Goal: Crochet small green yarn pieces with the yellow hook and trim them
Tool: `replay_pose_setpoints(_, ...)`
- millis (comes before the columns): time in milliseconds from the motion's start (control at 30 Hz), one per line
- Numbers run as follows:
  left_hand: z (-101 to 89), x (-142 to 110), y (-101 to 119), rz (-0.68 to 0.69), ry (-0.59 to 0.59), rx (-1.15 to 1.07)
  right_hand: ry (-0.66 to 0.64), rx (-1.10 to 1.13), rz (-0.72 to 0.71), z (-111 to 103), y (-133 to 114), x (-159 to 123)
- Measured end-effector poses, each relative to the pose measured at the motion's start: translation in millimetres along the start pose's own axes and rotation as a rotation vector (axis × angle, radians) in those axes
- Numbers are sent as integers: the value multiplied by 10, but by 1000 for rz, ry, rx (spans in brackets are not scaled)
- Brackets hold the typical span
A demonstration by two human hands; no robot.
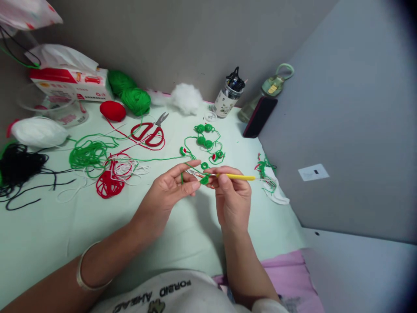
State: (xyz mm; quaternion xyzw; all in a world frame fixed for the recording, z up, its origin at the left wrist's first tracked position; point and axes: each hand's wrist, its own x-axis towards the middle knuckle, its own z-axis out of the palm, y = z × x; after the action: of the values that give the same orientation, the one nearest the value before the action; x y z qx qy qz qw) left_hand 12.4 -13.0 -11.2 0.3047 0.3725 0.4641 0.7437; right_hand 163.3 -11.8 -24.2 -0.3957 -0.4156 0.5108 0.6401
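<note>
My right hand [235,191] is closed round the yellow handle of a crochet hook [243,177], which points left. A small green crochet piece [204,179] sits at the thumb and fingertips of my left hand [171,184], close to the right fingers. Green yarn runs over the left index finger. Just beyond the hands lie a small green ring [204,165], several small green crocheted balls [204,142] and a green piece with red and white [183,151], joined with loose yarn.
Red-handled scissors [153,134], a red yarn ball [112,111], green yarn balls [135,100] and tangled yarn [87,153] lie left. White stuffing [187,99], a pen jar [228,99], a bottle [250,111] and a leaning phone [260,116] stand along the back. Yarn scraps [267,171] lie right.
</note>
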Motion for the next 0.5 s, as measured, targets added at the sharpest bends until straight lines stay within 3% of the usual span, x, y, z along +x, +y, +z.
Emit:
replay_pose_setpoints(333,9,-1,39,-10,-11,18,9,-18,38,-7,-16,17)
replay_pose_setpoints(500,41,0,18,-26,-29,-18,-65,-78,-16,14,-3,-41)
